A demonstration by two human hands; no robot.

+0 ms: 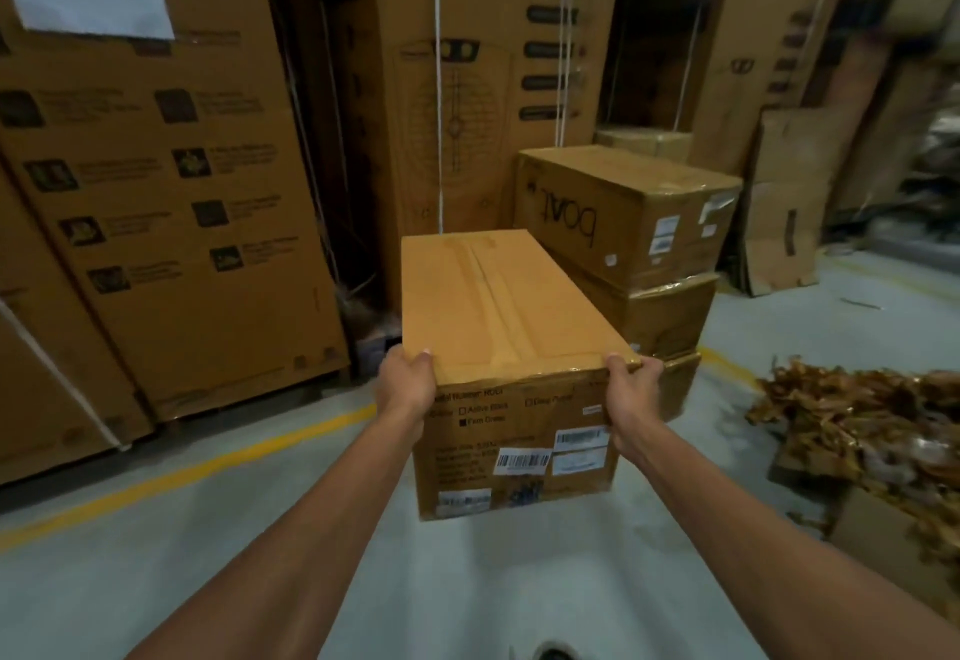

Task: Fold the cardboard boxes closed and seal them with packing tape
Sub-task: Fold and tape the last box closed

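Brown taped cardboard box (511,342), barcode labels on its end, left hand (406,385) and right hand (631,394) gripping near corners

head camera looks down, close overhead

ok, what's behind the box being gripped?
A stack of taped cartons, top one printed "boat", then tall cartons beyond. The held box covers the stack's lower left part.

Dim warm light, faint sheen on the box (498,295), frame edges blurred and bowed outward.
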